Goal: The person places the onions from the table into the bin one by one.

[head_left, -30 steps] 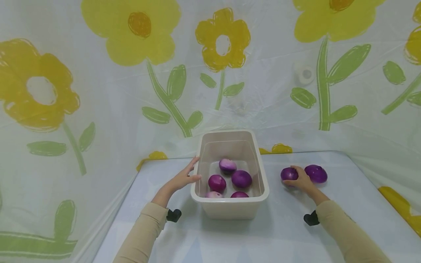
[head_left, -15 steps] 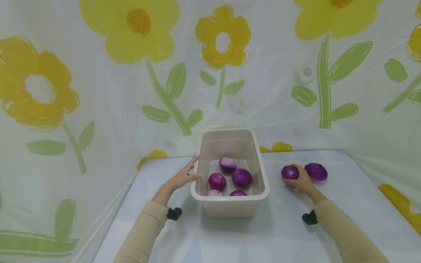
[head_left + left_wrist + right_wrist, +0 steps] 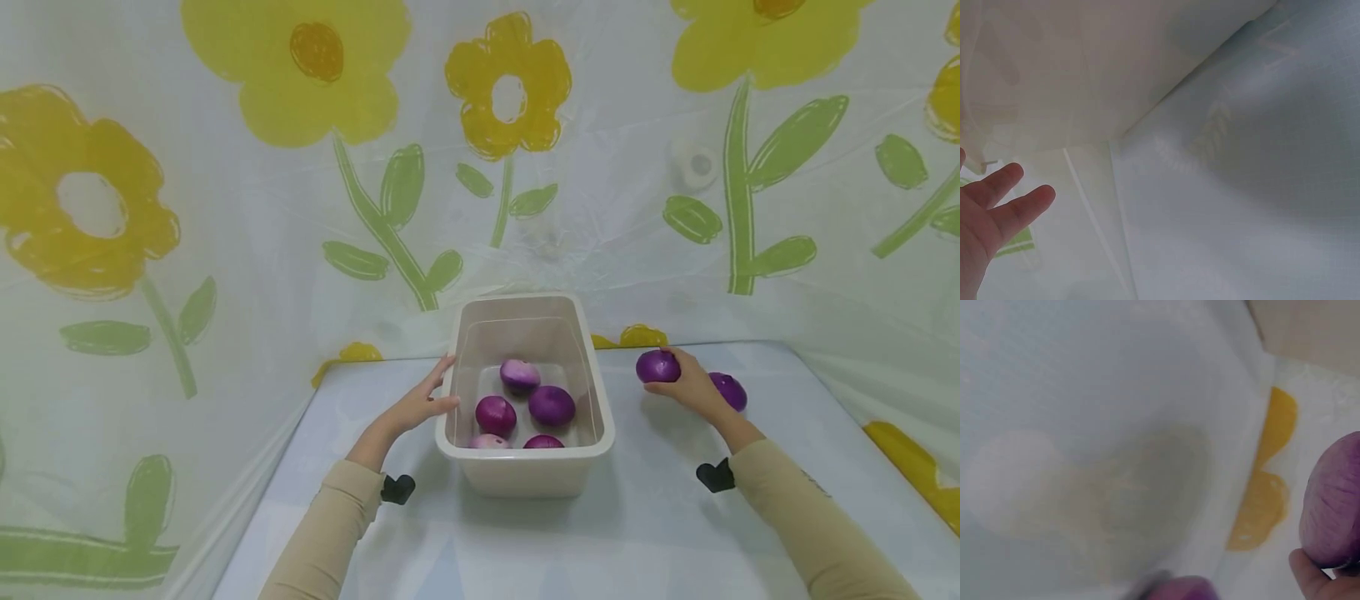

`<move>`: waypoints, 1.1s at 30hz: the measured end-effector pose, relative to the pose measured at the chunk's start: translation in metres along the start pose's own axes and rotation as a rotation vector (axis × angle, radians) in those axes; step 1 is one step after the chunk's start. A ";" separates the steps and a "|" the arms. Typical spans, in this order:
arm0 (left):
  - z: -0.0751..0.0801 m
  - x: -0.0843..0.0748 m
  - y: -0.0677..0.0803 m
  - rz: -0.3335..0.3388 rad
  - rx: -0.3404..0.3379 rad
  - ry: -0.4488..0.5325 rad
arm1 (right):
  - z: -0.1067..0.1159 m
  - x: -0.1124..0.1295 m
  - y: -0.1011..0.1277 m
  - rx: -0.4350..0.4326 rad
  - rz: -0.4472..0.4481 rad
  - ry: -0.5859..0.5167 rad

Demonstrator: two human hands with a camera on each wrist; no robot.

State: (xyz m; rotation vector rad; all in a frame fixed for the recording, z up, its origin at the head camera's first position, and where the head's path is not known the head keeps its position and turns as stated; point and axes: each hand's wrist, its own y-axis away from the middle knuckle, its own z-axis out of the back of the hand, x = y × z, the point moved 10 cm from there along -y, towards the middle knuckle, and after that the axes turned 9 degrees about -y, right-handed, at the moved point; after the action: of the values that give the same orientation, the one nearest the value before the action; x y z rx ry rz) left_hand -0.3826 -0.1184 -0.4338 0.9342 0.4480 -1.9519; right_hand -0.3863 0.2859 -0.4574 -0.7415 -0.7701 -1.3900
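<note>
Two hands are at work in the head view: the right hand (image 3: 690, 385) has a purple onion (image 3: 657, 366) in its grip, fingers curled round it, and holds it clear of the pale desk (image 3: 645, 517), to the right of the cream tub (image 3: 525, 475) and apart from it. Beside that wrist a second loose onion (image 3: 731, 390) sits on the desk, partly hidden by the hand. Over on the other side, the left hand (image 3: 415, 404) lies with straight fingers touching the tub's left wall near the rim, gripping nothing. Inside the tub lie five more onions (image 3: 551, 406), two of them half hidden under the near rim. Behind it all hangs a sheet with yellow flowers (image 3: 508, 87). On to the left wrist view: only two straight fingers (image 3: 1004, 203) show at the lower left, with desk and sheet beyond, no onion anywhere. Now the right wrist view: the held onion (image 3: 1334, 500) fills the right edge, a fingertip (image 3: 1310, 575) beneath it, and a blurred purple curve at the bottom edge that I cannot identify. As for handling, this onion looks firm and fairly light, with a smooth, rounded skin that could well slip, so a full wrap round its widest part seems the safest hold.
</note>
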 end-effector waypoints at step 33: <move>0.003 -0.020 0.009 -0.004 0.034 0.027 | 0.032 0.177 -0.010 0.047 0.207 0.080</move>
State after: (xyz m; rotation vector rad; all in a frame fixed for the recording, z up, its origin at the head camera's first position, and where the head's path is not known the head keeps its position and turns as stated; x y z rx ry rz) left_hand -0.3701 -0.1133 -0.4164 0.9833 0.4330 -1.9577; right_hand -0.3919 0.2123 -0.2930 -0.7042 -0.6426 -1.2037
